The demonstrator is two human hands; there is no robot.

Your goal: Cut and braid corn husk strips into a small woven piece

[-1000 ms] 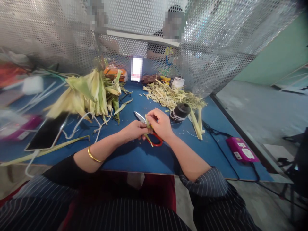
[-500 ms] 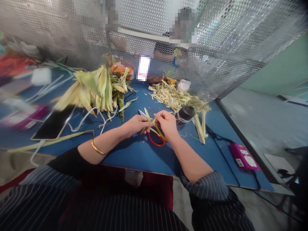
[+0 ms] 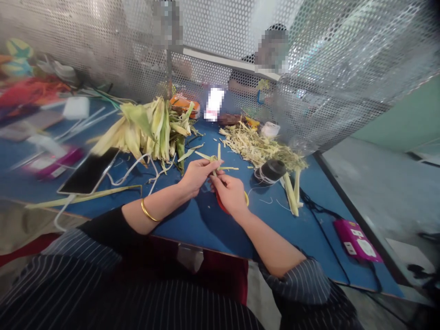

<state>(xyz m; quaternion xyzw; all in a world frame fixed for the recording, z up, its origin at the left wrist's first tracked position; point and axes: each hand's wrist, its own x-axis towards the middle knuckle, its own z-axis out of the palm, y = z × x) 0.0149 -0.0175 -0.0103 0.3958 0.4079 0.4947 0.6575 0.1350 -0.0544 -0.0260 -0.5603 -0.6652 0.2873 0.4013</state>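
Between my two hands are strips of corn husk (image 3: 213, 159), crossed over each other with their ends sticking out several ways. My left hand (image 3: 199, 175) pinches them from the left, thumb on top. From below and the right, my right hand (image 3: 231, 190) closes its fingertips on the same strips. Under my right hand lie scissors, with parts of the red handle (image 3: 222, 205) and the yellow inside showing; the blades are hidden. A dark spool of thread (image 3: 270, 172) rests on the blue table to the right of my hands.
Behind my left hand lies a pile of corn husks (image 3: 147, 130), with a phone (image 3: 90, 172) and white cable to its left. Husk scraps (image 3: 254, 142) lie at the back right. A purple box (image 3: 357, 240) is near the right edge. A perforated screen (image 3: 220, 41) stands behind.
The husk strips have turned, their ends now pointing up, left and right. My right hand has moved lower, covering more of the scissors. The whole view has shifted slightly.
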